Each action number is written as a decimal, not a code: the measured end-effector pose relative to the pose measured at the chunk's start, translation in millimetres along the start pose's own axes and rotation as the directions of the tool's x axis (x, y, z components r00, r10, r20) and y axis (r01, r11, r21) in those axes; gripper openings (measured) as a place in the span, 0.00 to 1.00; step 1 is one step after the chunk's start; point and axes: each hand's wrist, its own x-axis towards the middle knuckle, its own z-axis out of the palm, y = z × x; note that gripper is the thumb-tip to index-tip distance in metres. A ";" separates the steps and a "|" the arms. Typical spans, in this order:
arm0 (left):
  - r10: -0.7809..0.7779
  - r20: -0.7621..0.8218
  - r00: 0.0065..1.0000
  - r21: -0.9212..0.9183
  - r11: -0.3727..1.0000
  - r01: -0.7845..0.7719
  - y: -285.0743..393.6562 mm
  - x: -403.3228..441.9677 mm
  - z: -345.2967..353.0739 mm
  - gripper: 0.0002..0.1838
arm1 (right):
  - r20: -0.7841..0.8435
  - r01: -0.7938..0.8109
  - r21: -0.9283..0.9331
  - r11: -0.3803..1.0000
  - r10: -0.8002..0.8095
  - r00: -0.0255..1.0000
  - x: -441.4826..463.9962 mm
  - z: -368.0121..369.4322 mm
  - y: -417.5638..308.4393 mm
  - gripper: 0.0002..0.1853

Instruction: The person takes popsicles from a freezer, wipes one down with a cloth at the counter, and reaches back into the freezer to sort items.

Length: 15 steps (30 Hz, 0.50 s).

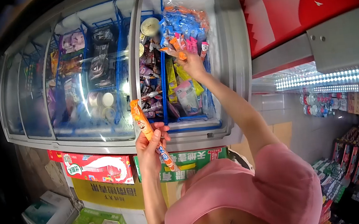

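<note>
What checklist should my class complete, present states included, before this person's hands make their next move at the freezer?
1. Left hand secure on the long orange packet: ok, fingers wrapped around it.
2. Left hand free: not ok, the packet occupies it.
3. Chest freezer open where the right hand reaches in: ok.
4. Sliding glass lid clear of the right hand: ok, it lies to the left.
5. Right hand gripping a small orange packet: cannot tell.

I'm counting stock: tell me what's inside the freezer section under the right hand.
Blue packets lie at the far end, pink and orange wrappers by the right hand, yellow packets and a pale pouch nearer. Layers beneath them are covered.
</note>
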 end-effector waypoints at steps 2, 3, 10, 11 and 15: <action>-0.006 -0.026 1.000 0.015 1.000 0.007 -0.4 3.8 -3.3 0.12 | -0.004 0.053 -0.208 0.977 -0.055 0.998 11.3 12.9 8.7 0.17; -0.014 -0.032 0.999 0.015 1.000 0.014 -0.4 5.9 -4.5 0.12 | 0.002 0.047 -0.206 0.977 -0.048 0.999 18.3 16.1 12.5 0.17; -0.055 -0.087 0.995 0.024 0.998 0.057 -3.3 19.3 -9.5 0.11 | 0.091 -0.058 -0.425 0.904 0.106 0.990 41.5 30.6 48.5 0.15; -0.056 -0.079 0.995 0.028 0.998 0.058 -4.6 20.9 -10.1 0.11 | 0.097 -0.103 -0.465 0.879 0.166 0.981 43.4 35.3 55.1 0.14; -0.069 -0.068 0.995 0.038 0.997 0.072 -10.2 27.3 -9.4 0.12 | 0.091 -0.214 -0.524 0.824 0.304 0.948 48.1 47.9 72.4 0.12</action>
